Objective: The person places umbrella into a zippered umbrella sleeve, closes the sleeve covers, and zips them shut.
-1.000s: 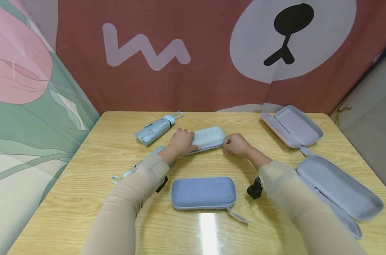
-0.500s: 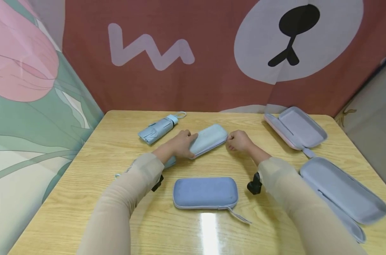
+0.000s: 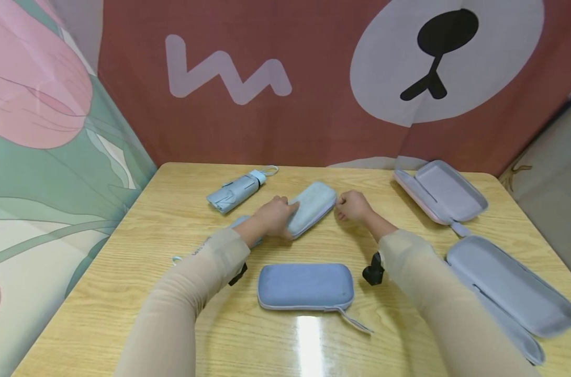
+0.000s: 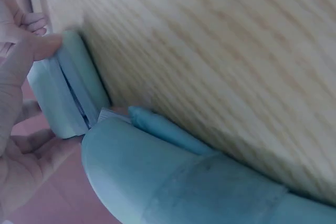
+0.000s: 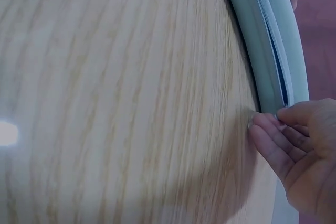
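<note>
A light blue zip case (image 3: 312, 205) lies slanted on the table between the hands in the head view. My left hand (image 3: 275, 215) grips its near left end, thumb on one side and fingers on the other, as the left wrist view shows. At the far right end, my right hand (image 3: 354, 206) pinches the edge by the zipper; the pull itself is hidden by the fingers. A dark gap runs along the zipper seam (image 5: 276, 51) in the right wrist view. Beside the left hand lies a blue folded umbrella (image 4: 173, 177), partly under the left forearm.
A darker blue zip case (image 3: 306, 286), closed, lies nearer on the table (image 3: 247, 345). At the right lie an opened pink-grey case (image 3: 447, 191) and an opened grey-blue case (image 3: 511, 285). Another folded umbrella (image 3: 237, 191) lies at the back left.
The light blue case has turned, its left end swinging nearer with the left hand. The right hand stays at its right end. The head view has shifted slightly.
</note>
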`<state>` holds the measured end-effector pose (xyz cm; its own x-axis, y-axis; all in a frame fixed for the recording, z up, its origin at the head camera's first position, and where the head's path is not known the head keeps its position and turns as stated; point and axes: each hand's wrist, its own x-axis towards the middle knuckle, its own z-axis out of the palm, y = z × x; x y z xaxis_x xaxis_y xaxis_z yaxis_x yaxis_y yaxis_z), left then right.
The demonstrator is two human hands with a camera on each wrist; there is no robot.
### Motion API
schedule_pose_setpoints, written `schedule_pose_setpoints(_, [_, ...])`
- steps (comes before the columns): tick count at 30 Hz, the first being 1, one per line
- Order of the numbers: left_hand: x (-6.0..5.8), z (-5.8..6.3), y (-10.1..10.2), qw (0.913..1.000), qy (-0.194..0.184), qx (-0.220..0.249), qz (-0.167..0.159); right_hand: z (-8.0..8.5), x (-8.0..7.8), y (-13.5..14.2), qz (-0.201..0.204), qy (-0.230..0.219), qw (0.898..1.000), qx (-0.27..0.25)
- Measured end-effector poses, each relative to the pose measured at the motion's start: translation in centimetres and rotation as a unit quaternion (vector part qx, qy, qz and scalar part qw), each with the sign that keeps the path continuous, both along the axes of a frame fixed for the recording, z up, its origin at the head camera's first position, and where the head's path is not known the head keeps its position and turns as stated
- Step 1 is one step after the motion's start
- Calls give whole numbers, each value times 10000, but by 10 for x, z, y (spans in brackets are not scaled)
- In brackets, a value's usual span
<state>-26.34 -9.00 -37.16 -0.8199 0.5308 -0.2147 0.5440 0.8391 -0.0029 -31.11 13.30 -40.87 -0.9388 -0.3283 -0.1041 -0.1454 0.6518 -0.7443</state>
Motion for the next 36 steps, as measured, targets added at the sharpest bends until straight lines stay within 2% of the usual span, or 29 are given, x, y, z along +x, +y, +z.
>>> schedule_pose_setpoints(5, [1,-2,6,9995,266,11,195,0,5,-5,212,-47,9997,-134])
schedule_pose_setpoints(11, [3,-4,17,9976,384,162,545,2,12,-14,330,-199,9988,-311])
schedule_pose_setpoints(14, [2,-2,22,9970,261,237,696,3,14,-17,392,-218,9986,-276])
schedule_pose_setpoints(17, [-1,5,25,9972,-177,60,718,3,14,-18,418,-235,9986,-212])
schedule_pose_setpoints(21, [-9,16,28,9938,-913,-247,590,2,12,-16,353,-354,9984,-246])
schedule_pose_setpoints(25, [-15,22,31,9909,-1227,-341,437,0,9,-13,215,-496,9977,-403])
schedule_pose_setpoints(27, [-16,21,34,9919,-1163,-408,305,-1,7,-11,157,-564,9970,-513])
schedule_pose_setpoints(33, [-23,12,37,9957,-686,-506,-363,-1,3,-7,-75,-737,9952,-646])
schedule_pose_setpoints(36, [-23,10,37,9961,-628,-375,-493,1,4,-6,-138,-835,9939,-703])
